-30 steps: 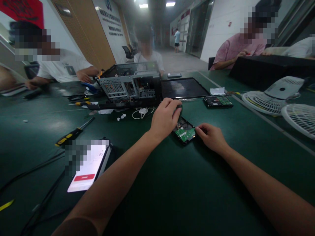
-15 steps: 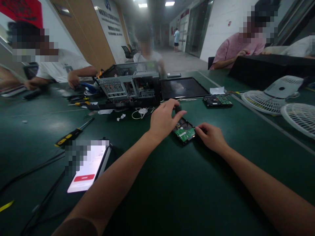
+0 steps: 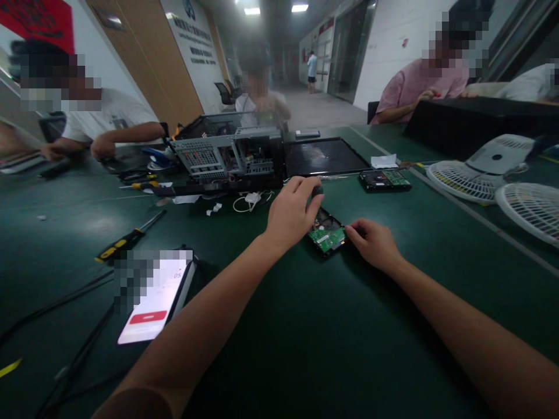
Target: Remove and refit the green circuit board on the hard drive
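Observation:
A hard drive (image 3: 327,234) lies on the green table (image 3: 305,337) with its green circuit board facing up. My left hand (image 3: 290,212) is above its far end, fingers closed round the dark handle of a small screwdriver (image 3: 317,191) that stands on the drive. My right hand (image 3: 375,243) rests on the table against the drive's right edge, fingertips touching it.
An open computer case (image 3: 227,152) and a black side panel (image 3: 325,156) lie beyond. A second hard drive (image 3: 384,179) sits at right, fan grilles (image 3: 463,177) further right. A phone (image 3: 152,299) and a yellow-handled screwdriver (image 3: 126,237) lie at left. Other people sit round the table.
My left hand's fingers shifted round the screwdriver handle, opening slightly and closing again. The person at far left drew a hand back. My right hand stayed put.

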The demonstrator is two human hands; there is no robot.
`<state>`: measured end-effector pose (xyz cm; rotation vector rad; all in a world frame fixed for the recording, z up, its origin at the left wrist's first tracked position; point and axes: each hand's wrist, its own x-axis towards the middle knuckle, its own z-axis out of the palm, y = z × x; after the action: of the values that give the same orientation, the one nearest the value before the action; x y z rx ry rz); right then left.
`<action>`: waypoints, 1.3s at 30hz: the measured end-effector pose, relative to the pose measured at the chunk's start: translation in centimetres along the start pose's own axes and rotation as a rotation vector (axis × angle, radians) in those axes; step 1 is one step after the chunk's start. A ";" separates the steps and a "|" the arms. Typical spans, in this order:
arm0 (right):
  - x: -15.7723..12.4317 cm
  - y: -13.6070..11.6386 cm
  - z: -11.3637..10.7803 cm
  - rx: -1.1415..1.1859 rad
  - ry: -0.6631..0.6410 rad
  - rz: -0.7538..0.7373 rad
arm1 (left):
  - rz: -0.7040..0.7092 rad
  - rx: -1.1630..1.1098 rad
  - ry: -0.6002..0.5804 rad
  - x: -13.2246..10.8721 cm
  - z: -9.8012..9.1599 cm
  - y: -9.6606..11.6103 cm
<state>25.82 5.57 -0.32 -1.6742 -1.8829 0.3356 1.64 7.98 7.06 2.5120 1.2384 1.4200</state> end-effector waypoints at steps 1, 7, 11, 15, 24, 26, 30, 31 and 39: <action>0.0 0.0 0.0 -0.005 -0.004 0.002 | -0.007 0.008 0.000 0.0 0.0 0.0; -0.1 -0.1 0.0 -0.010 0.009 -0.006 | -0.010 -0.001 -0.009 0.0 0.0 -0.1; -0.1 -0.1 0.0 -0.006 0.006 -0.017 | -0.019 -0.016 0.012 0.1 0.0 0.0; -0.1 -0.1 -0.1 -0.010 0.012 -0.023 | -0.063 -0.018 0.038 0.0 0.0 -0.1; -0.2 -0.2 -0.2 -0.014 0.005 -0.020 | -0.063 -0.017 0.026 0.1 -0.1 0.0; -0.2 -0.1 -0.1 -0.013 0.001 -0.017 | -0.031 -0.013 0.024 0.1 -0.2 0.1; -0.2 0.1 -0.1 -0.015 0.002 -0.021 | -0.016 0.007 0.040 0.0 -0.2 0.1; -0.2 0.1 0.0 -0.013 0.005 -0.023 | -0.015 0.013 0.041 0.0 -0.2 0.0; -0.1 0.1 0.1 -0.029 0.017 -0.038 | 0.010 -0.007 0.007 0.1 -0.2 -0.3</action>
<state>25.86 5.51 -0.47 -1.6526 -1.9129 0.2792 1.35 8.19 7.15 2.5148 1.2209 1.4334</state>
